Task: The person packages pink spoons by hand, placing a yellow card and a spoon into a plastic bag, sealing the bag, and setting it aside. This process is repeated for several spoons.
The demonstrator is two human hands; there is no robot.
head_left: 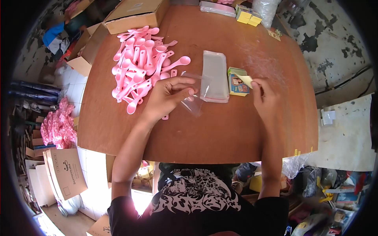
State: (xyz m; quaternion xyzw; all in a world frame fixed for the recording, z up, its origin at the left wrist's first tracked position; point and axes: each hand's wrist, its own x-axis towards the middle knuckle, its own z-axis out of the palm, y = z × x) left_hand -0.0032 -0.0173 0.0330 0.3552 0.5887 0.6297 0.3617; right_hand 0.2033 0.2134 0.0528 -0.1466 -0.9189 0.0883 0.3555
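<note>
With six o'clock at the wearer's edge, the tabletop (204, 135) leaves a broad strip free at six. Another lane runs from the sleeve stack (214, 76) at centre toward twelve, up to the clear packets (217, 9). Pink spoons (149, 51) block nine to ten, a carton (136, 16) behind them at eleven. The left hand (173, 94) with a clear bag (192, 105) obstructs eight; the card box (237, 84) and right hand (267, 94) obstruct three. Four o'clock is open.

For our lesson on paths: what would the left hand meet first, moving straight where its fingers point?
Probably the stack of clear bags; depth is unclear, so the left hand, holding thin clear plastic, might pass above.
</note>
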